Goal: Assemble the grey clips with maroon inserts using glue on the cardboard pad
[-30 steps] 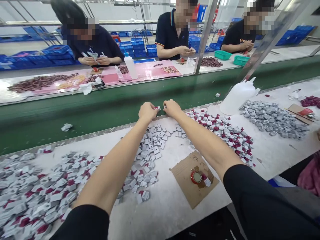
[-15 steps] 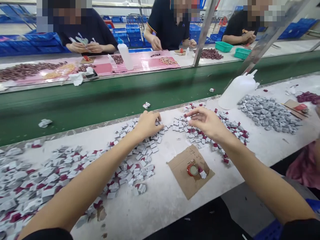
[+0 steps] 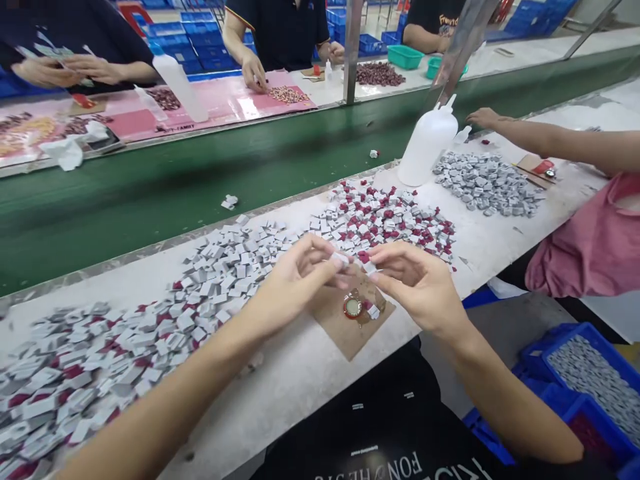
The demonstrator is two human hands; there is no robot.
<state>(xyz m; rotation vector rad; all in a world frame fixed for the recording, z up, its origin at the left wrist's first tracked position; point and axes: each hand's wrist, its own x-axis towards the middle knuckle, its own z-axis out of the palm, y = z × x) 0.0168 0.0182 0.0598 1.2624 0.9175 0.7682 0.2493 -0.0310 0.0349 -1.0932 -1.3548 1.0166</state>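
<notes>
My left hand [image 3: 295, 283] is closed, pinching a small grey-white plastic piece [image 3: 341, 259] between thumb and fingers. Just to its right, my right hand [image 3: 425, 283] grips a small white-and-maroon piece [image 3: 369, 265] at its fingertips. The two pieces are close together; whether they touch I cannot tell. Below the hands lies a square of brown cardboard [image 3: 345, 340]. On it sit a small round red-rimmed dish [image 3: 353, 305] and one white-and-maroon piece [image 3: 373, 311]. Loose grey-white pieces [image 3: 235, 250] spread behind and left of my left hand. Mixed white-and-maroon pieces [image 3: 390, 217] lie beyond my right hand.
A white squeeze bottle [image 3: 427, 147] stands behind the mixed pile. At right, a co-worker's arm [image 3: 555, 143] reaches past a grey heap [image 3: 487, 183]. A green conveyor belt [image 3: 300, 167] runs behind the table. Blue crates [image 3: 595, 380] of parts stand at lower right.
Both hands have left the piles and come together over the cardboard, each with a piece at its fingertips. The view has shifted, and a co-worker's arm now shows at right.
</notes>
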